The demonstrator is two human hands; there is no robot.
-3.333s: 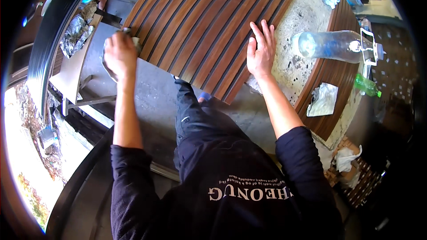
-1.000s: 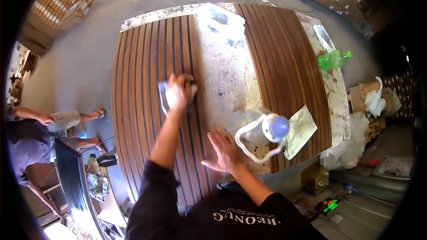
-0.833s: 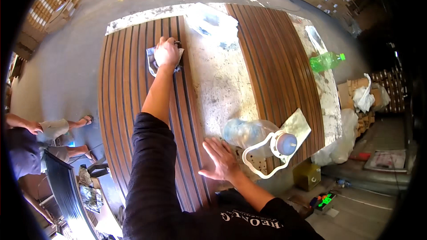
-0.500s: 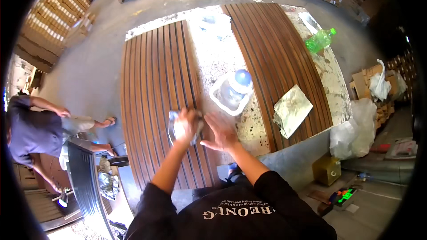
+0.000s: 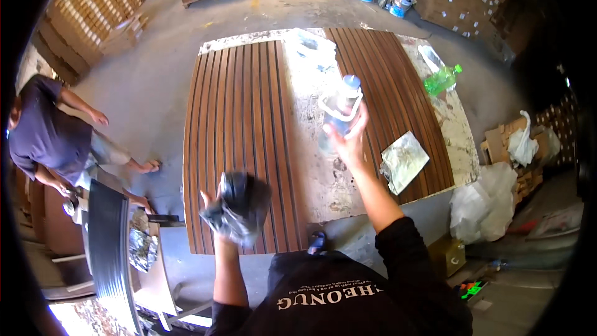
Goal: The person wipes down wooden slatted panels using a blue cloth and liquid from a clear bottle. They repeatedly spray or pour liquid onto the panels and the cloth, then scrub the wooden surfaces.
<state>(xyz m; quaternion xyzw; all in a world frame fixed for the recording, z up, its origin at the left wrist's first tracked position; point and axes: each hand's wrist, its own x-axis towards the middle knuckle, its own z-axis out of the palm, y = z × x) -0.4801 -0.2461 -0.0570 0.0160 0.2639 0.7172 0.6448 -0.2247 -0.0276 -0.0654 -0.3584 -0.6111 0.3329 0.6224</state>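
My left hand [image 5: 217,227] is closed on a crumpled dark cloth [image 5: 237,202] with grey parts, raised over the near end of the left panel; blur hides its detail. This left brown slatted panel [image 5: 233,112] lies lengthwise on the table. Over the pale strip between the panels, my right hand [image 5: 351,140] grips a clear plastic jug [image 5: 339,121] with a blue cap and a white loop around its upper part. The right slatted panel [image 5: 388,87] lies beside that strip, with a folded whitish sheet [image 5: 404,160] on its near end.
The worn white table [image 5: 317,190] carries a clear plastic wrapper [image 5: 314,48] and a green bottle [image 5: 441,81]. At left a person [image 5: 56,127] stands by a dark ribbed panel [image 5: 111,242]. White plastic bags [image 5: 482,202] and a yellow box [image 5: 448,255] sit at right.
My left hand has lifted the cloth off the left panel. My right hand has moved forward, taken hold of the jug and raised it. The view has shifted slightly.
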